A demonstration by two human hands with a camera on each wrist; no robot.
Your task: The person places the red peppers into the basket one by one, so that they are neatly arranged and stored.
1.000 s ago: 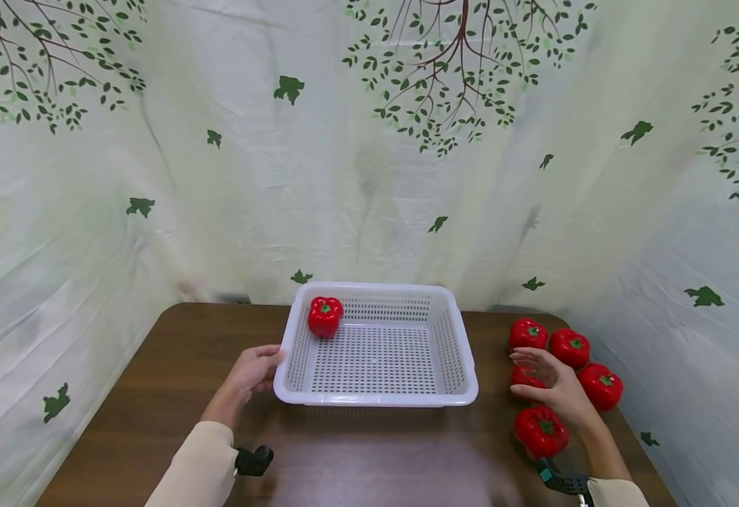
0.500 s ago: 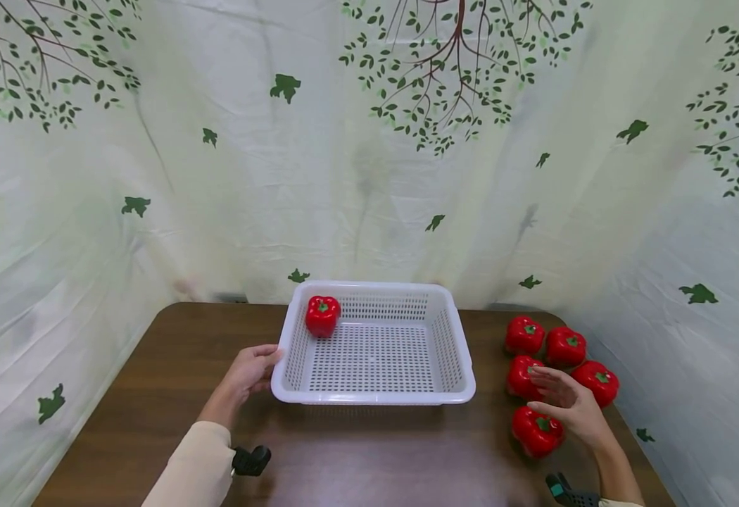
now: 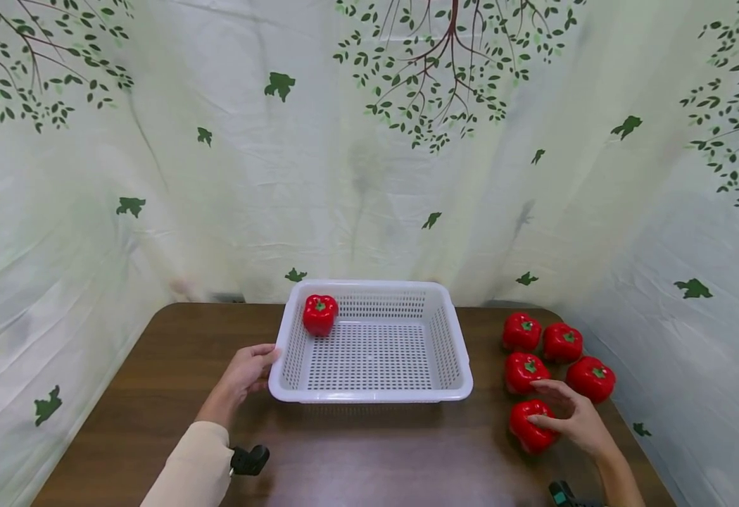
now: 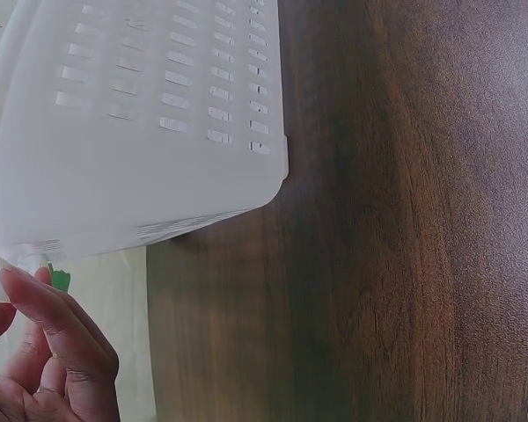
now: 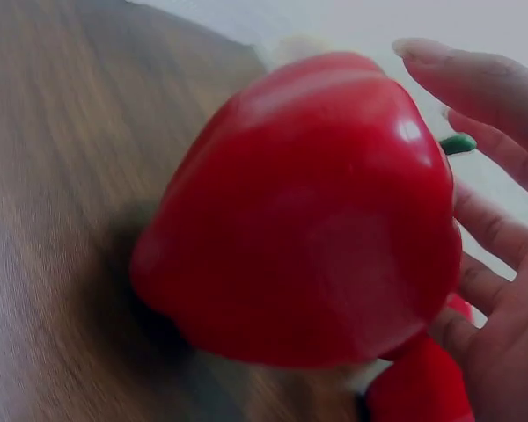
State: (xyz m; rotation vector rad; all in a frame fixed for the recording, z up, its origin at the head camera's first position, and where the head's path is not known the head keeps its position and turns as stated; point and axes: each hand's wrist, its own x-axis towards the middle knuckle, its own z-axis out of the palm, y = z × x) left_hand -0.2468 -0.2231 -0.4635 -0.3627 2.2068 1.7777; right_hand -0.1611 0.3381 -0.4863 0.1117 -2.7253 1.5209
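In the head view my left hand (image 3: 248, 373) holds the left rim of a white slotted plastic basket (image 3: 369, 396). The left wrist view shows its fingers (image 4: 66, 330) pinching the rim at a corner. One red bell pepper (image 3: 319, 316) sits in the basket's back left corner. My right hand (image 3: 575, 417) hovers with spread, slightly bent fingers around the top of the nearest red bell pepper (image 3: 528, 427) on the right. Up close in the right wrist view, that pepper (image 5: 308, 220) fills the middle, with a fingertip standing apart from it.
Several other red bell peppers cluster behind my right hand, among them a left one (image 3: 524, 373), a back one (image 3: 521, 331) and a right one (image 3: 591, 379). They stand on a brown wooden table (image 3: 369, 465). A leaf-printed curtain (image 3: 357, 176) hangs behind it.
My right hand has drawn back from the left pepper of the cluster toward the nearest pepper. My left hand still holds the basket's rim.
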